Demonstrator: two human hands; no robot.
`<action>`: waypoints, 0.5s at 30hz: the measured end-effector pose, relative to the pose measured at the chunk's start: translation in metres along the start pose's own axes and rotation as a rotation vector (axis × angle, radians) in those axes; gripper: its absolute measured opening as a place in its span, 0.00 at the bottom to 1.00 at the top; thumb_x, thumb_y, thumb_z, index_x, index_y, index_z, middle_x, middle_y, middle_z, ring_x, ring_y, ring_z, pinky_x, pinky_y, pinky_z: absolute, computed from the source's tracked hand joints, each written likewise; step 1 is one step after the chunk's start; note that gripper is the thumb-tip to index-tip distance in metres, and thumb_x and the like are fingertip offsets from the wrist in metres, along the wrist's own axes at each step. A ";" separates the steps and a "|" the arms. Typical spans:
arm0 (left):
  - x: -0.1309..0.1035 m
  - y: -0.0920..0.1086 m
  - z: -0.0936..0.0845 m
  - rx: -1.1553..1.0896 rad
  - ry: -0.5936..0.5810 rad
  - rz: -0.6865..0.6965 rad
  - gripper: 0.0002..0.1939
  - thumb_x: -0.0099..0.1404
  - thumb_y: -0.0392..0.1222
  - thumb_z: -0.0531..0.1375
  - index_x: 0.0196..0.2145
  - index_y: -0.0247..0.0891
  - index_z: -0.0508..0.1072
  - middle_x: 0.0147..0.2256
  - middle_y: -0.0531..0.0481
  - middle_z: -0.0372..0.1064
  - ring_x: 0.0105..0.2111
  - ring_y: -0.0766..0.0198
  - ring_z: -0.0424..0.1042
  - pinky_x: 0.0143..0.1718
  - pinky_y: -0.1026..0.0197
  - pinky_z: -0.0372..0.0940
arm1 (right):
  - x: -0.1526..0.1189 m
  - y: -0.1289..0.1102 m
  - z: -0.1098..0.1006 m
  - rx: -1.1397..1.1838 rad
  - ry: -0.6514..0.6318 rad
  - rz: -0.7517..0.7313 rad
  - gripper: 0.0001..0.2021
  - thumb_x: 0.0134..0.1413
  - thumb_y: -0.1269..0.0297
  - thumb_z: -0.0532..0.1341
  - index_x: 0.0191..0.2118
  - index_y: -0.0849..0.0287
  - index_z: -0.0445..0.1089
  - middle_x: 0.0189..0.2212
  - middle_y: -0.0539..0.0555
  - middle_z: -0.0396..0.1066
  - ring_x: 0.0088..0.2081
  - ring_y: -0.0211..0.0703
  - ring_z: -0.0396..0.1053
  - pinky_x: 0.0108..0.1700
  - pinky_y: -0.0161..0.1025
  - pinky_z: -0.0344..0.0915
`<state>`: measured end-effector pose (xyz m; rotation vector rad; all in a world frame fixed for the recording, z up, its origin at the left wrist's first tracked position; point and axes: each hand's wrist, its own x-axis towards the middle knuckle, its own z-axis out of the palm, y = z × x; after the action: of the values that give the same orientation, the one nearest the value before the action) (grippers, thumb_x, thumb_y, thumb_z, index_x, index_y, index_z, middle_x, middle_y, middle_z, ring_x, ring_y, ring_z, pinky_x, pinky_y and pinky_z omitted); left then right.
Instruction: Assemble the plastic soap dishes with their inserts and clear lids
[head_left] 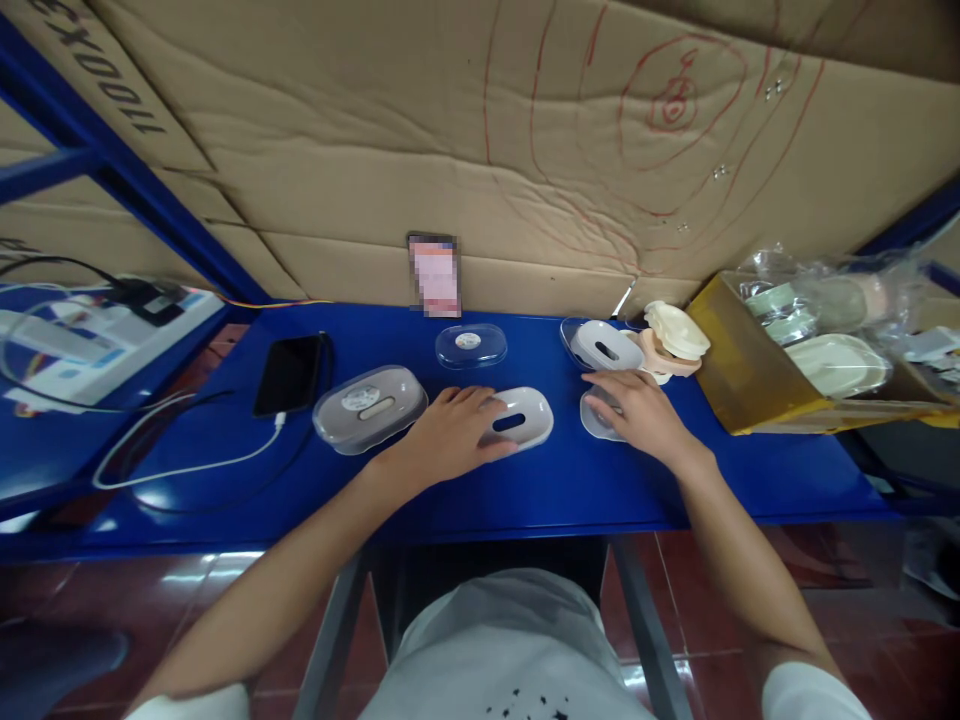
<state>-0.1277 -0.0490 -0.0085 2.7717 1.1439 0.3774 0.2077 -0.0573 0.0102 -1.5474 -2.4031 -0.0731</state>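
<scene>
My left hand point(457, 435) rests on the left end of a white oval piece with a dark slot point(535, 416), thumb along its near edge and fingers over its far side. My right hand point(641, 412) is over a small clear oval piece point(598, 424), its fingers bent around the far side. Left of my left hand sits a clear-covered grey oval case with a round label point(390, 395). A clear oval cover with a label point(489, 347) lies beyond my left hand. Another white slotted piece point(626, 350) lies beyond my right hand.
Cream and pink pieces point(679, 335) are stacked beside an open cardboard box point(724, 370) of wrapped parts at the right. A black phone point(287, 375) with a white cable lies at the left. A lit phone point(436, 280) leans on the cardboard wall behind the blue table point(480, 505).
</scene>
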 end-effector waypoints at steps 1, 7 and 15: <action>0.003 -0.001 0.001 -0.026 -0.030 0.015 0.22 0.75 0.59 0.62 0.59 0.44 0.75 0.62 0.40 0.72 0.61 0.44 0.75 0.62 0.41 0.69 | 0.004 0.006 -0.004 0.009 0.021 0.011 0.22 0.77 0.54 0.55 0.65 0.58 0.72 0.61 0.61 0.77 0.62 0.56 0.74 0.65 0.57 0.66; 0.006 0.001 0.006 -0.045 -0.027 0.010 0.24 0.77 0.60 0.60 0.62 0.44 0.74 0.71 0.38 0.61 0.70 0.41 0.65 0.66 0.39 0.66 | 0.049 0.030 -0.007 -0.228 -0.109 0.242 0.19 0.72 0.54 0.60 0.60 0.57 0.78 0.54 0.64 0.81 0.54 0.63 0.78 0.57 0.56 0.68; -0.047 0.001 0.009 -0.108 0.027 -0.062 0.24 0.76 0.50 0.63 0.65 0.44 0.69 0.74 0.36 0.56 0.70 0.42 0.65 0.67 0.39 0.67 | 0.042 -0.018 -0.002 -0.236 0.046 0.047 0.18 0.75 0.67 0.54 0.59 0.61 0.77 0.51 0.63 0.83 0.52 0.59 0.78 0.62 0.56 0.59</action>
<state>-0.1562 -0.0829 -0.0259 2.6399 1.1753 0.4568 0.1757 -0.0286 0.0248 -1.6809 -2.3915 -0.3914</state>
